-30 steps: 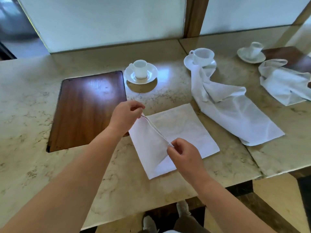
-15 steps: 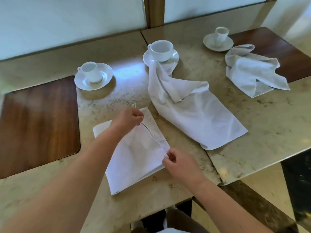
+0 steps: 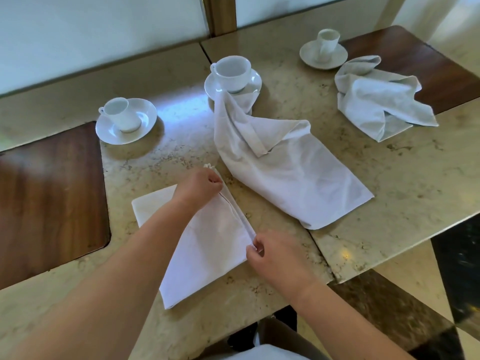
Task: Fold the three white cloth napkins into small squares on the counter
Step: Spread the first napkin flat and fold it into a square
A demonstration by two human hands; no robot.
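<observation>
The folded napkin point(image 3: 207, 242) lies flat on the marble bench point(image 3: 389, 183), near its front edge, one corner pointing toward the person. Its right edge runs diagonally between the two hands. The left hand point(image 3: 198, 188) pinches the far end of that edge with curled fingers; the right hand point(image 3: 272, 255) pinches the near end between thumb and fingertips. Both hands hold cloth, closed narrowly on it.

Three white napkins are in view. The second napkin point(image 3: 285, 170) lies loosely spread just beyond the folded one, its far end tucked under a saucer point(image 3: 253, 81), its near corner close to a seam in the bench. The third napkin point(image 3: 376, 100) sits crumpled well to the right, partly on a dark wood inlay point(image 3: 428, 66).

Bare marble lies between the folded napkin and the left inlay point(image 3: 52, 198), and to the right of the second napkin out to the bench's angled front edge. The front edge steps back on the right, where floor shows below.

Three white cups stand on three saucers along the back: the left cup point(image 3: 119, 113) on its saucer point(image 3: 145, 118), the middle cup point(image 3: 232, 72), and the right cup point(image 3: 328, 41) on a saucer point(image 3: 311, 57) just beside the third napkin. What the cups hold cannot be told; the middle one's inside looks white.
</observation>
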